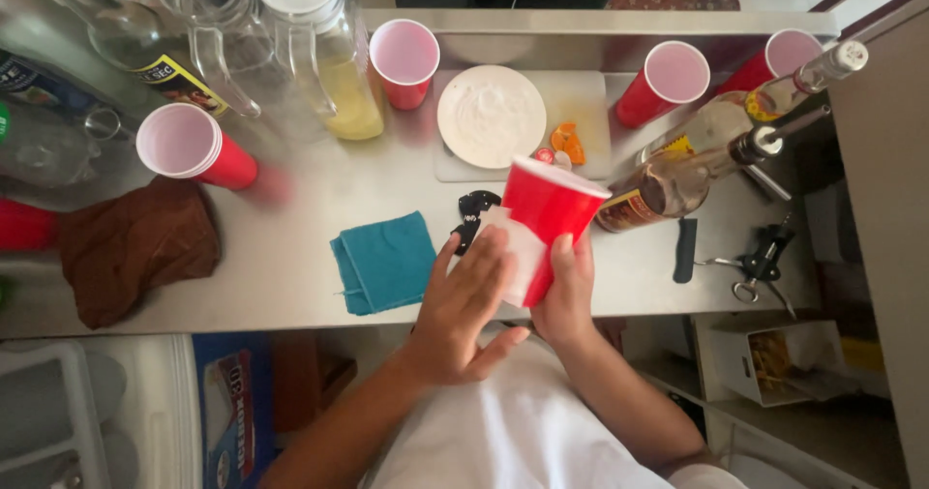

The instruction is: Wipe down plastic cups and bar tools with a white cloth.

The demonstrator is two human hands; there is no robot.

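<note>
We hold a red plastic cup (550,220) tilted above the steel counter (290,257). Our right hand (566,291) wraps its base, fingers curled tight; our left hand (464,305), fingers spread flat, presses a white napkin (518,247) against its side. Just beside lies a teal cloth (385,262). Behind the cup sit a white plate (491,117), liquor bottles (716,160) and a glass pitcher (329,54). A corkscrew (760,262) lies right.

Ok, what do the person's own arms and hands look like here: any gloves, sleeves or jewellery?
Both hands, left hand and right hand, are bare: no gloves, rings or watch visible. The forearms are uncovered. A white sleeve edge shows on the right upper arm, matching the white top.
</note>
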